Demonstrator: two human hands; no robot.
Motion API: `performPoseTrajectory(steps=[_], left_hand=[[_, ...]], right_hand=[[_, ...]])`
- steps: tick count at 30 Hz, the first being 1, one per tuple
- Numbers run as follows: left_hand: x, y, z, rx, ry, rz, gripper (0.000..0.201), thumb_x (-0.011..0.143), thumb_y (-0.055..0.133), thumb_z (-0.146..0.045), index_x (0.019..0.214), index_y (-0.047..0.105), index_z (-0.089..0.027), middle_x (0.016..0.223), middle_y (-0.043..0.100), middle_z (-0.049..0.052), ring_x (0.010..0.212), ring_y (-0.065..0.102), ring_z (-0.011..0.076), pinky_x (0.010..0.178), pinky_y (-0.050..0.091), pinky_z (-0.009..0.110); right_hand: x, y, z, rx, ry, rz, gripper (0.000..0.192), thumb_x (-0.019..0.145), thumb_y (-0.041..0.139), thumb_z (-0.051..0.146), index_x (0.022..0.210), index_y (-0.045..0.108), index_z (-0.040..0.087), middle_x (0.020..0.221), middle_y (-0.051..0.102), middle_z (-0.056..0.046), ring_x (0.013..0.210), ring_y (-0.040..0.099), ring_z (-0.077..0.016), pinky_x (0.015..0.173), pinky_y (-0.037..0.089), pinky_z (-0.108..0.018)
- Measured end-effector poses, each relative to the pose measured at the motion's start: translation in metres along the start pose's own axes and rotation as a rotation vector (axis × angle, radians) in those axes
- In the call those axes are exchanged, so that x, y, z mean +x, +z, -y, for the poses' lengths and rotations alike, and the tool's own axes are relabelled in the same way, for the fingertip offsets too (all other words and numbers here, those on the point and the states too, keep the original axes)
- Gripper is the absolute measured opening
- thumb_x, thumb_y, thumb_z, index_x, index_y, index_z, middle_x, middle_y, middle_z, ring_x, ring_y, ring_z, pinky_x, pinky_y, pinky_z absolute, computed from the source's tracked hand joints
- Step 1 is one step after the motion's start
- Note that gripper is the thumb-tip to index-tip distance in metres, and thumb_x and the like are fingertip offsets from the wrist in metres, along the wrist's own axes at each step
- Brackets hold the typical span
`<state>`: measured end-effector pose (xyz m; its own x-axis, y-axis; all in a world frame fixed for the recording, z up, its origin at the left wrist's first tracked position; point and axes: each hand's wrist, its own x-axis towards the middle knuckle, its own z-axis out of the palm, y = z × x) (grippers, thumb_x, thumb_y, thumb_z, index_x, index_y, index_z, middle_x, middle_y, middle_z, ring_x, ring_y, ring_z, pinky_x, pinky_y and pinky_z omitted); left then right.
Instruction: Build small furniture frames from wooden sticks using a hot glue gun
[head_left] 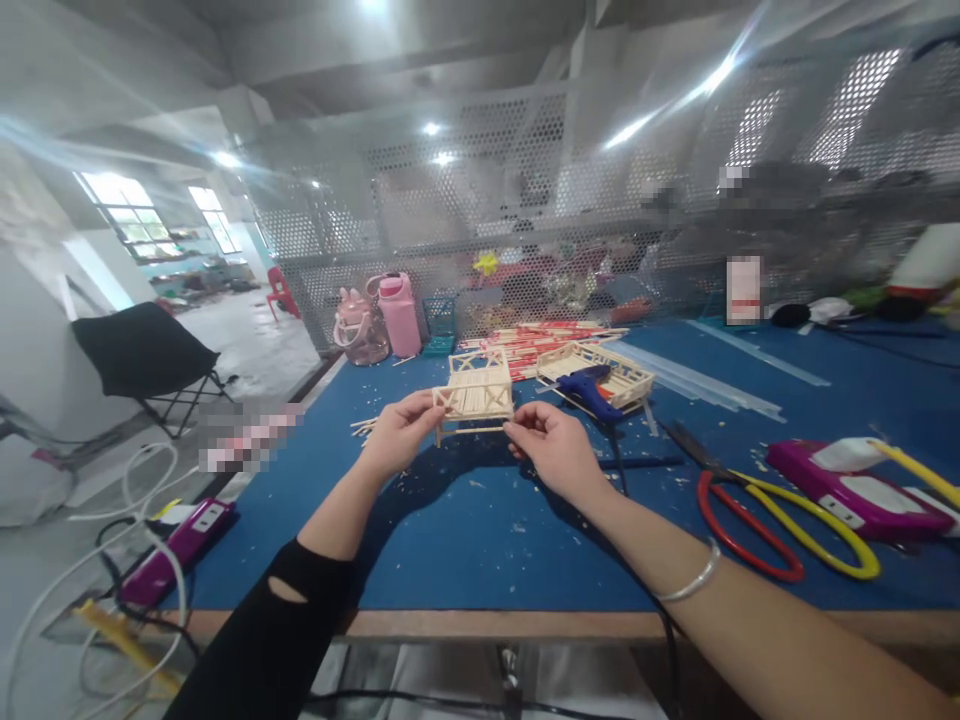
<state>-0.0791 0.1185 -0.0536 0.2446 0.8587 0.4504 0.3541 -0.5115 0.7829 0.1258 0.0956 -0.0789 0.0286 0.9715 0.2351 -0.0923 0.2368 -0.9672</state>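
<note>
Head view: left hand (pixel 399 437) and right hand (pixel 559 447), fingers (pixel 531 412) pinching the stick frame (pixel 478 400) at its near corners above the desk (pixel 465 560), where squeezing unevenly could crack slender joints!

A mesh screen (pixel 465 205) spans twelve o'clock, a yellow shape (pixel 486 263) showing there. Near ten, a pink bottle (pixel 399 318) stands between a jug (pixel 361 335) and a teal holder (pixel 439 330). A black chair (pixel 142 350) sits at nine, a purple power strip (pixel 180 552) at eight, another strip (pixel 795 468) between three and four.

Pale, slatted, cross-braced wooden-stick frame (pixel 477 398), held at near corners
</note>
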Motion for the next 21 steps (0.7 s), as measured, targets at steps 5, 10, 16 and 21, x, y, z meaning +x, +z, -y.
performPoseTrajectory(steps=[5,10,16,21], left_hand=[[0.001,-0.005,0.006,0.110,0.018,0.033,0.037,0.076,0.059,-0.048,0.087,0.074,-0.016,0.119,0.065,0.012,0.113,0.057,0.0256,0.102,0.039,0.039],[-0.001,-0.013,0.010,0.155,-0.102,0.133,0.029,0.070,0.064,-0.040,0.085,0.074,-0.018,0.104,0.071,0.010,0.101,0.062,0.0252,0.095,0.043,0.039],[-0.004,-0.018,0.010,-0.209,-0.383,0.288,0.060,0.053,0.072,-0.017,0.112,0.063,-0.018,0.109,0.067,0.010,0.083,0.064,0.0187,0.075,0.048,0.033],[-0.003,-0.009,0.010,-0.150,-0.353,0.251,0.039,0.053,0.078,-0.024,0.090,0.071,-0.013,0.086,0.071,0.008,0.075,0.061,0.0175,0.073,0.046,0.031]], right_hand=[[0.000,-0.001,-0.005,-0.154,-0.032,0.068,0.016,0.063,0.060,0.035,0.067,0.051,0.021,0.058,0.054,0.004,0.052,0.053,-0.0129,0.053,0.043,-0.027],[0.001,-0.006,-0.013,-0.546,-0.075,0.185,0.011,0.057,0.053,0.009,0.058,0.053,0.020,0.058,0.056,0.004,0.056,0.049,-0.0126,0.059,0.037,-0.026],[0.001,-0.007,-0.012,-0.577,-0.071,0.056,0.020,0.054,0.048,0.006,0.055,0.037,0.023,0.049,0.042,0.008,0.049,0.038,-0.0113,0.049,0.027,-0.024],[0.002,-0.005,0.000,-0.515,-0.140,-0.001,0.023,0.063,0.052,0.020,0.053,0.031,0.023,0.048,0.033,0.008,0.049,0.032,-0.0104,0.050,0.026,-0.025]])
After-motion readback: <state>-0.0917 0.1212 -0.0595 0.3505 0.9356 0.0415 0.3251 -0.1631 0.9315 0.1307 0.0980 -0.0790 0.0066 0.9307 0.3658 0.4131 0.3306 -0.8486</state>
